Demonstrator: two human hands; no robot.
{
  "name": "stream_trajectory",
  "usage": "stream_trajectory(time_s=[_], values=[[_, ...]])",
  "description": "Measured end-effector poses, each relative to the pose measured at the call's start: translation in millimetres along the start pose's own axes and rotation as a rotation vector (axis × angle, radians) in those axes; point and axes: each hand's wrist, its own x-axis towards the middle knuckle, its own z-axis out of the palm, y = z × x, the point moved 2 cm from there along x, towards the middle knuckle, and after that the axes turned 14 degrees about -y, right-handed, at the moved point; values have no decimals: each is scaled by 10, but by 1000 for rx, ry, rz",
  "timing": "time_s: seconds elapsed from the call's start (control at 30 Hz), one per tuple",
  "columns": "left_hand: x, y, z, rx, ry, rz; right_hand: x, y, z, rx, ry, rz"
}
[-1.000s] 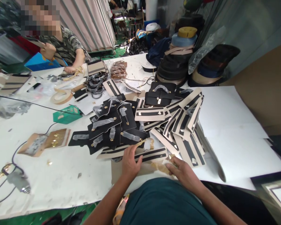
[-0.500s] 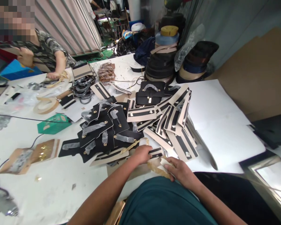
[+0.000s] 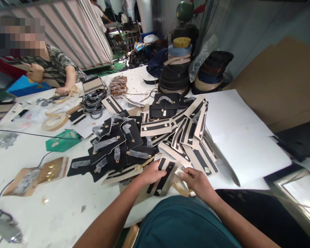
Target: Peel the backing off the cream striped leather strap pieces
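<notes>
Near the table's front edge, my left hand [image 3: 152,173] is closed on a beige bag panel [image 3: 162,182] with black strips. The panel is tilted up, and its right side is blurred. Just to its right, my right hand [image 3: 197,181] pinches a small white piece [image 3: 179,171] of tape or paper between thumb and fingers. Below those fingers hangs a tan tape strip [image 3: 181,189]. Beyond my left hand are piled black bag flaps [image 3: 108,144] with plastic-wrapped handles. More beige panels with black strips [image 3: 200,158] lie ahead of my right hand.
A black handbag [image 3: 164,106] stands behind the panels. Stacked webbing rolls [image 3: 174,75] rise at the back. White sheets [image 3: 248,148] cover the right side. On the left are a green block [image 3: 63,140] and a tray of brass fittings [image 3: 53,170]. A co-worker's hand [image 3: 63,90] rests far left.
My left hand has raised a beige panel and tilted it up between my hands. My right hand, with the white piece, has come close to its right edge. The view has shifted slightly.
</notes>
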Motion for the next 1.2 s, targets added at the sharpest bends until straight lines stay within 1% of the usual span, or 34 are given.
stream_trajectory(time_s=[0.07, 0.2, 0.27, 0.37, 0.5, 0.57, 0.7, 0.77, 0.83, 0.87, 0.93, 1.0, 1.03, 1.1, 1.2], values=[[-37, 67, 32, -40, 5, 10, 24, -107, 26, -120, 28, -30], [-66, 242, 100, -83, 62, 93, 69, -267, 79, -304, 59, -130], [-83, 339, 126, -74, 75, 78, 82, -297, 86, -348, 88, -153], [-120, 468, 155, -53, 79, 33, 75, -313, 78, -394, 139, -149], [-132, 549, 201, -104, 84, 35, 48, -325, 76, -432, 167, -139], [-112, 563, 231, -112, 155, 36, 54, -312, 80, -476, 167, -140], [-38, 578, 313, -33, 379, -25, 100, -249, 89, -650, 165, -175], [24, 550, 356, 5, 428, -69, 101, -240, 103, -751, 174, -213], [103, 471, 366, 27, 463, -107, 68, -273, 147, -849, 145, -280], [146, 413, 352, 27, 488, -135, 38, -303, 182, -887, 104, -322], [232, 291, 279, -5, 542, -190, -31, -372, 263, -911, -28, -403], [329, 230, 158, -69, 554, -202, -88, -422, 319, -841, -143, -425], [388, 246, 83, -111, 540, -171, -102, -430, 328, -780, -171, -407], [540, 380, -90, -220, 483, -50, -100, -408, 311, -650, -179, -345], [875, 726, -379, -410, 357, 148, -56, -306, 239, -536, -173, -274]])
